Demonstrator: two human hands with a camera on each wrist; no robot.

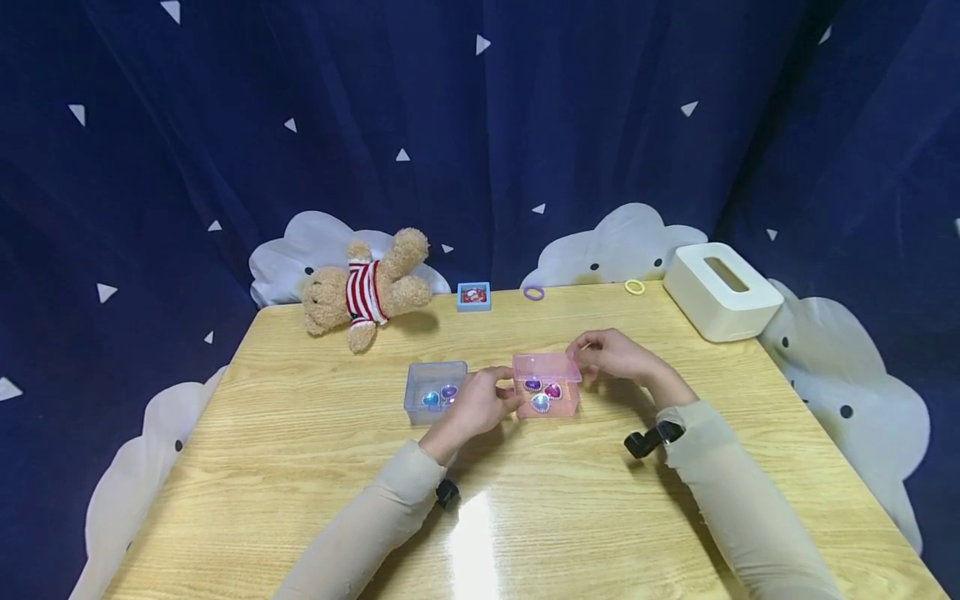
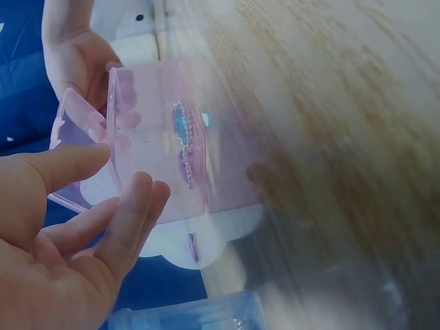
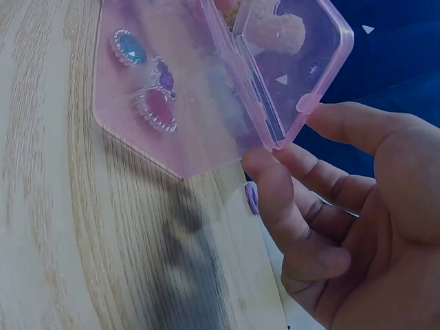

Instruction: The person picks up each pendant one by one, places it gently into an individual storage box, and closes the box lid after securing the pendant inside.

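Observation:
A clear pink plastic box (image 1: 564,408) stands on the table with its hinged lid (image 1: 546,367) raised partway. Inside lie a purple gem (image 1: 532,385), a magenta gem (image 1: 552,391) and a pale blue gem (image 1: 540,403), each with a beaded silvery rim. My right hand (image 3: 357,199) pinches the lid's corner between thumb and fingers. At the box's left side is my left hand (image 1: 482,400), fingers loosely extended; whether they touch its wall is hard to tell. Left of that hand, a clear bluish box (image 1: 420,379) holds a blue gem (image 1: 431,399) and a purple gem (image 1: 449,392).
Along the table's back lie a teddy bear (image 1: 365,292) in a striped shirt, a small blue-framed square (image 1: 474,307), a purple ring (image 1: 534,293) and a yellow ring (image 1: 634,287). A white tissue box (image 1: 690,292) stands at back right, before a dark blue curtain (image 1: 585,125).

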